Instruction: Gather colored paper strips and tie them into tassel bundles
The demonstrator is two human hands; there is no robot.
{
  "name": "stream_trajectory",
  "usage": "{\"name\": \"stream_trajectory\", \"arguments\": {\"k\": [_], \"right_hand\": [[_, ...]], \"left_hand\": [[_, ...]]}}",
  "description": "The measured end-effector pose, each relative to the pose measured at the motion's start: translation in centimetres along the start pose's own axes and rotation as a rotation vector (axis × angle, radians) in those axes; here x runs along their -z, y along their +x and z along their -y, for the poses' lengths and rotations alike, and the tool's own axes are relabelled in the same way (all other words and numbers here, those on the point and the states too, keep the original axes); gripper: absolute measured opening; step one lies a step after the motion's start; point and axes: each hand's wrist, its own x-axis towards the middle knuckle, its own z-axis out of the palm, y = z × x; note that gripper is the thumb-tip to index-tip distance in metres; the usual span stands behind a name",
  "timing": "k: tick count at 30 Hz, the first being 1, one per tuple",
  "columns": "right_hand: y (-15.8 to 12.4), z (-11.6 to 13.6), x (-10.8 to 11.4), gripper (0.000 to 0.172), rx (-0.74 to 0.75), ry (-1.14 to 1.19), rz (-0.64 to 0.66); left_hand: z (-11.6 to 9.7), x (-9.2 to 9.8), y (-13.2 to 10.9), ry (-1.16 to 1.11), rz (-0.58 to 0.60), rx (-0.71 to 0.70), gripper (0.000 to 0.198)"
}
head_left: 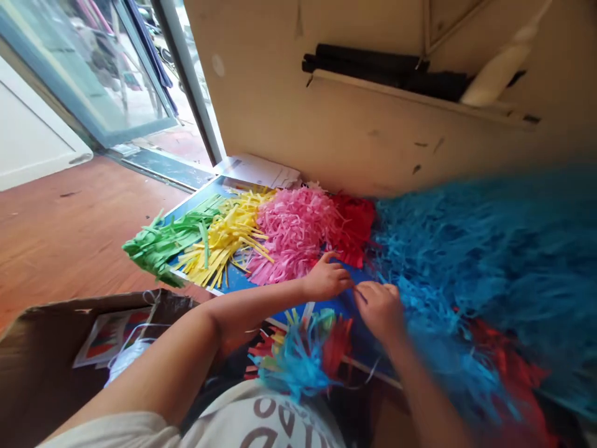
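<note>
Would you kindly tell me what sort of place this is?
Probably a small craft workroom: shaggy pink paper-like fringe lies on a flat blue tabletop, with an open brown cardboard box nearby.

A narrow strip of smooth blue tabletop (344, 305) gave my left hand (329, 278) and right hand (380, 307) a little room, hemmed in by the fluffy pink heap of shredded strips (298, 224) ahead and the multicoloured bundle of strips (301, 358) near my lap. The bulky blue mass of shredded strips (471, 249) barred my right side, while leftward, beyond the brown cardboard box (46, 339), the reddish-brown floor (69, 236) offered wider passage.
</note>
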Motion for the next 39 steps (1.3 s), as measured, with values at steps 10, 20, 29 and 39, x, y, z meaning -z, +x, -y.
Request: {"name": "stream_trajectory", "arguments": {"k": [10, 20, 29, 39], "right_hand": [[3.3, 3.8, 4.7, 0.032, -0.732, 1.413, 0.24], [2.1, 8.4, 2.2, 0.041, -1.098, 1.668, -0.19], [0.8, 6.8, 1.3, 0.036, -1.078, 1.853, -0.11], [0.9, 8.1, 0.0, 0.029, -1.045, 1.628, -0.481]], "left_hand": [[-3.3, 9.4, 0.7, -0.286, -0.345, 0.051, 0.01], [-7.1, 6.6, -0.9, -0.446, -0.535, 0.471, 0.013], [-6.6, 6.2, -0.7, -0.694, -0.399, 0.532, 0.015], [-6.3, 4.9, -0.8, -0.567, -0.404, 0.405, 0.015]]}}
